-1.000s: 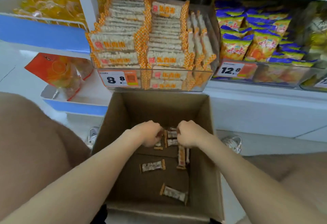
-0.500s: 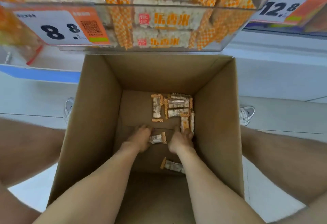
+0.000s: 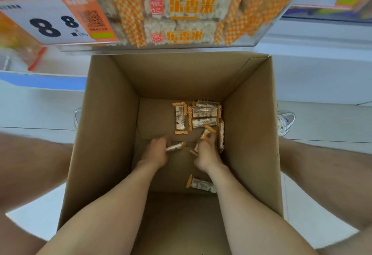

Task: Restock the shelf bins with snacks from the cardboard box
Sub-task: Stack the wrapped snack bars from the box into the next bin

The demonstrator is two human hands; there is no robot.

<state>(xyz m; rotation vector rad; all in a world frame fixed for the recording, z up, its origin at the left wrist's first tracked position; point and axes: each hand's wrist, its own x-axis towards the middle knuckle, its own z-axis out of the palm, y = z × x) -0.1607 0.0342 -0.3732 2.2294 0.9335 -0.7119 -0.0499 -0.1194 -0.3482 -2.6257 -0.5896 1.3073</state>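
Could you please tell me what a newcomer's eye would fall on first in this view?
The big open cardboard box fills the centre, nearly empty, with a small cluster of snack bars at the far end of its floor. Inside it, the left hand grips a bar and the right hand pinches another. Above, the clear shelf bin is packed with orange-checked packs, with an 8.8 price tag at its left.

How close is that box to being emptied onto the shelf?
Nearly there. The shelf bin above already looks packed, and the cardboard box shows mostly bare floor. In hand: the left hand grips one bar, the right hand pinches a second bar. Left: a small cluster by the far wall and a lone bar beside the right forearm.
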